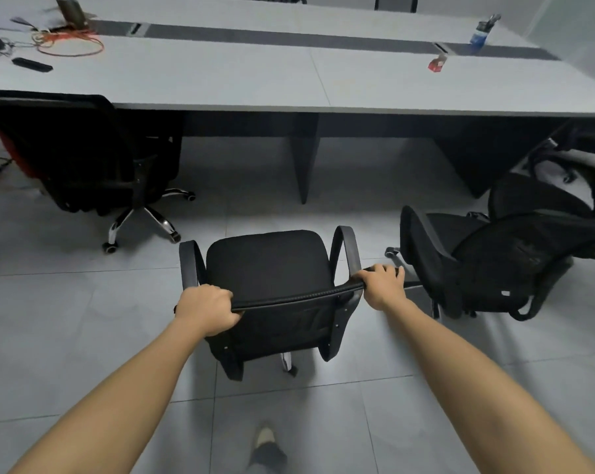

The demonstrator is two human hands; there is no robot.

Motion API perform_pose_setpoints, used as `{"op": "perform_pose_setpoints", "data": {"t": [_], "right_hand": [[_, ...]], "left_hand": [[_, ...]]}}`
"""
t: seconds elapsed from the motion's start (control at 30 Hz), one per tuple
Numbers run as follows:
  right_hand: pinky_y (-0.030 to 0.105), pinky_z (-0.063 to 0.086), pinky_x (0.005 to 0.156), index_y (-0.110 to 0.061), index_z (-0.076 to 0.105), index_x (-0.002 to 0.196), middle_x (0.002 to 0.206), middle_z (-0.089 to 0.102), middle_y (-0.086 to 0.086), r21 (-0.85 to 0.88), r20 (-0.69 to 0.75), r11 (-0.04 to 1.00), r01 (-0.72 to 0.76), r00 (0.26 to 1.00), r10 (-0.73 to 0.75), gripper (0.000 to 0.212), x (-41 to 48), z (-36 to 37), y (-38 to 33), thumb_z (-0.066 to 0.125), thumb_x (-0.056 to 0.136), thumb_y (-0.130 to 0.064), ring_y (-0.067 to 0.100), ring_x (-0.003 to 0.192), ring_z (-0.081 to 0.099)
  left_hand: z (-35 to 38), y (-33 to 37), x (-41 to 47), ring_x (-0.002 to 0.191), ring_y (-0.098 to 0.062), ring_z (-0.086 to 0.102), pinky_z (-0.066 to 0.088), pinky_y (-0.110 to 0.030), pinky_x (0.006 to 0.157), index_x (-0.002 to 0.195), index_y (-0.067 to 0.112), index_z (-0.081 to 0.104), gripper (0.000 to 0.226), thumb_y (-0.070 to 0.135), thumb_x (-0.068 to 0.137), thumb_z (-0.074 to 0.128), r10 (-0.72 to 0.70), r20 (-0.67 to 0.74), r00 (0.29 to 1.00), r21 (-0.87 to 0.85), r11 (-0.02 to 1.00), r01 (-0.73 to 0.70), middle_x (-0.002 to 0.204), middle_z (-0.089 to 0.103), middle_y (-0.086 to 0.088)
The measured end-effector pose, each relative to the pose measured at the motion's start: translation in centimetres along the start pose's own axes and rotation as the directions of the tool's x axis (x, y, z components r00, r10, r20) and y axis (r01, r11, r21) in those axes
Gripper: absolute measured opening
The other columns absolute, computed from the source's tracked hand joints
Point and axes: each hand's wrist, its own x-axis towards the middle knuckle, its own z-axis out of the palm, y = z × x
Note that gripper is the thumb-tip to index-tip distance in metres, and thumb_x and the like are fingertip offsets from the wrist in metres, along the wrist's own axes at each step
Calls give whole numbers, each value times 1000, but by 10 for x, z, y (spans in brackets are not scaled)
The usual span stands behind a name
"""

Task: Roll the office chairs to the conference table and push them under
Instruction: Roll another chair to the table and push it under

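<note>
A grey tiled floor (67,319) runs up to a long, pale surface (221,73) that spans the top of the view; its far side and both ends are cut off by the frame. Near its left end lie a loop of orange cable (67,42) and a flat black object (32,64) too blurred to identify. Toward the right end, a small red box (436,63) and a blue cup (480,32) of pens stand by the dark centre strip.

The middle chair (268,265), black with looped armrests, stands on the floor facing the near edge of the surface and well short of it, roughly in line with the dark panel leg (304,159). Seat and backrest hide nearly all of its base; one chrome leg (287,362) shows below. The left hand (205,311) grips the left end of the backrest's top rail, fingers (221,295) wrapped over it. The right hand (381,285) grips the right end, also clenched round the rail.

A left chair (77,148) sits partly under the near edge, its back dark and smeared. A right chair (477,261) stands just beside the middle one, turned sideways. More dark chair parts beyond it at the frame's right edge are hard to separate. A blurred shoe (265,439) shows at the bottom.
</note>
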Motion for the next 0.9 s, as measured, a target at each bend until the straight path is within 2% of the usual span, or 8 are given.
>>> {"op": "perform_pose_setpoints", "data": {"t": [0.1,0.23,0.3,0.4,0.47,0.6,0.77,0.9], "right_hand": [[50,10,115,-33,50,129,134,45,10,-9,34,1000,-17,999,18,40,16,-6,-1,46,92,-18,35,132,31],[54,8,115,-34,51,126,131,48,10,8,59,998,-55,997,55,35,39,-17,-6,44,94,-21,36,131,32],[55,7,115,-33,52,126,130,48,10,9,66,997,-72,995,71,36,49,-22,-7,43,95,-19,36,131,31],[58,3,115,-33,53,125,131,48,9,15,66,996,-93,994,92,40,65,-29,-6,43,92,-13,37,132,30],[59,0,115,-33,55,124,131,48,9,16,66,994,-109,992,108,42,75,-33,-5,44,91,-10,37,133,29],[59,3,115,-33,57,122,128,50,8,19,30,994,-107,994,107,37,106,-44,2,42,94,-14,37,130,30],[61,3,114,-37,59,119,126,52,7,9,24,1000,-26,999,26,38,148,-57,18,42,93,-14,37,128,32],[58,6,115,-39,58,120,128,50,6,6,11,996,87,996,-87,38,186,-69,28,42,95,-15,36,128,32]], "left_hand": [[-5,-5,22,90,-23,63,42,-28,67,95,17,62,46,56,90,38,8,13,1000,-12,1000,-8,95,67,-1],[-19,-16,56,74,-21,51,41,-27,65,97,18,63,48,57,90,37,-18,44,999,-73,997,21,78,54,1],[-23,-20,74,80,-22,58,44,-29,67,104,21,65,51,60,89,37,18,89,996,-108,994,-8,84,61,0],[-30,-24,100,99,-23,63,45,-29,72,119,34,62,46,60,89,39,80,108,991,-178,982,-60,105,69,1],[-39,-26,115,92,-19,62,43,-26,67,121,34,63,44,57,90,42,111,125,986,-218,973,-81,99,68,3],[-57,-26,148,77,-17,55,36,-25,56,103,25,70,44,57,89,44,120,172,978,-237,968,-77,78,59,5],[-55,-11,159,81,-22,57,40,-27,67,98,17,68,44,55,89,46,65,186,980,-273,962,-12,84,62,-1],[-69,-9,182,79,-22,55,40,-29,68,73,23,56,39,59,87,46,-26,218,976,-290,953,90,74,56,4]]}}
